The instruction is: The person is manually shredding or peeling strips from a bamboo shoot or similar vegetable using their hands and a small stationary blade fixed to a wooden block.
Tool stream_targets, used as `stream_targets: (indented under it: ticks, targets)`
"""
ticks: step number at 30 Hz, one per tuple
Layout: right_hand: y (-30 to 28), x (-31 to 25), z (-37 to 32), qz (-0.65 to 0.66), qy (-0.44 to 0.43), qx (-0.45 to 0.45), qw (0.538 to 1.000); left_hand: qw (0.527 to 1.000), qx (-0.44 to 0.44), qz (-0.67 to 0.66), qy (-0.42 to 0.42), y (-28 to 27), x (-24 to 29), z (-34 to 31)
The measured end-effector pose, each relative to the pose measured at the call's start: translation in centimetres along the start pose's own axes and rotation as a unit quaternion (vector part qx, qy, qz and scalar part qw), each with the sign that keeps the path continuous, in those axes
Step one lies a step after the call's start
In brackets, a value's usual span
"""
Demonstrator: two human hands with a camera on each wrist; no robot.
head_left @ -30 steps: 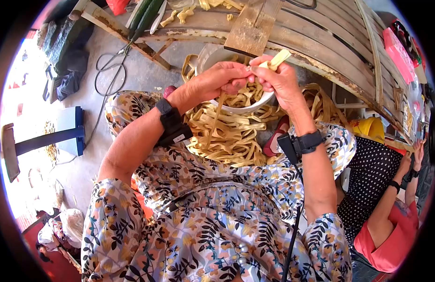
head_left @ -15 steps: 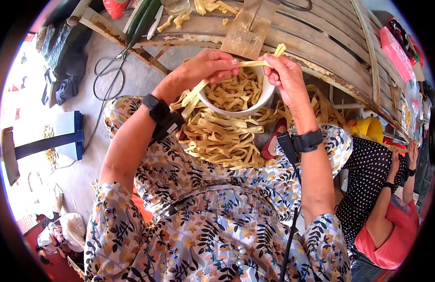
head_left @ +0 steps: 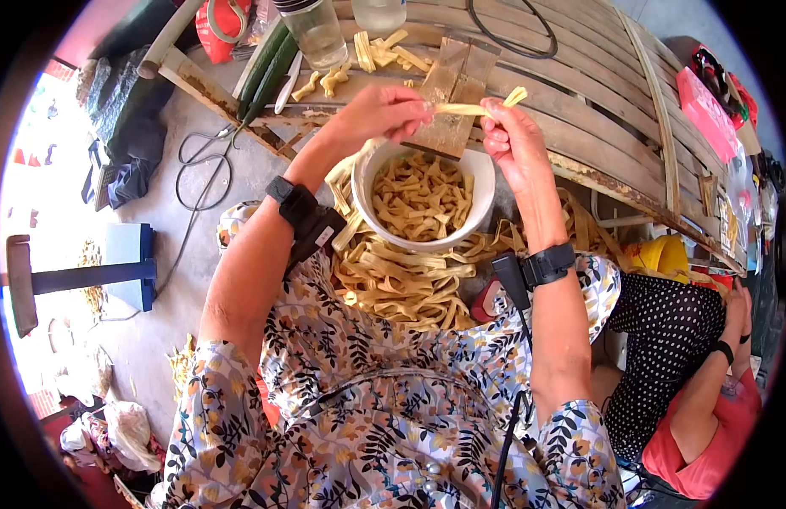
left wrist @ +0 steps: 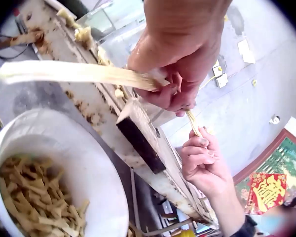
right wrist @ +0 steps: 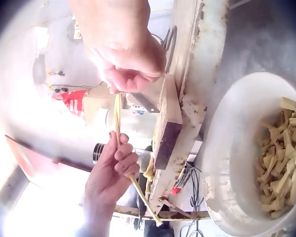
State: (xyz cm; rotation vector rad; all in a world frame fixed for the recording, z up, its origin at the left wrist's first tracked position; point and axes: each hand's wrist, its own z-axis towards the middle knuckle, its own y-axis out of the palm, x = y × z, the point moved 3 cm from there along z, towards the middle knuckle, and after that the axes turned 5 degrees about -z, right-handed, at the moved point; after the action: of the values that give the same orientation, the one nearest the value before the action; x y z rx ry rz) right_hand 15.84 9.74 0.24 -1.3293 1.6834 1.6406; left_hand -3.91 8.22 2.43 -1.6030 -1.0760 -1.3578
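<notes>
Above the white bucket [head_left: 486, 191], a pale yellow flat strip [head_left: 461, 109] is stretched between both hands. My left hand [head_left: 380, 117] pinches it with thumb and fingers; in the left wrist view a long tail of the strip [left wrist: 74, 74] sticks out past this hand. My right hand [head_left: 519, 140] pinches the other end, where a short frayed tip stands up beyond the fingers. The bucket holds many short, knotted-looking pale yellow pieces [head_left: 423, 195]. A heap of long loose strips [head_left: 401, 280] lies just below the bucket, by the knees.
A slatted bench [head_left: 571, 93] with a rusty edge runs behind the bucket. On it are a wooden board [head_left: 457, 93] jutting over the bucket, short yellow pieces [head_left: 334, 78], a jar [head_left: 321, 38] and green cucumbers [head_left: 266, 72]. Another person [head_left: 707, 416] sits at the right.
The hands were together over the bucket, then drew apart with the strip pulled straight between them. The head view has shifted, so the bucket and its contents show more fully.
</notes>
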Motion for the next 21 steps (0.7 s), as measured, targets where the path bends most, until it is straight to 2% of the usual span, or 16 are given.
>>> stream_targets:
  ticks: [2, 6, 9, 21]
  targets:
    - [0.1, -0.6, 0.9, -0.01, -0.045, 0.027, 0.999, 0.992, 0.05, 0.1, 0.057, -0.8, 0.9, 1.0]
    - [0.5, -0.1, 2.8, -0.006, -0.093, 0.064, 0.994, 0.971, 0.157, 0.143, 0.109, -1.7, 0.6, 3.2]
    - [0.7, 0.0, 3.5, 0.001, -0.108, 0.073, 0.992, 0.961, 0.197, 0.155, 0.113, -2.0, 0.5, 4.0]
    - [0.5, 0.3, 4.2, 0.011, -0.114, 0.098, 0.989, 0.957, 0.217, 0.163, 0.105, -2.3, -0.2, 5.3]
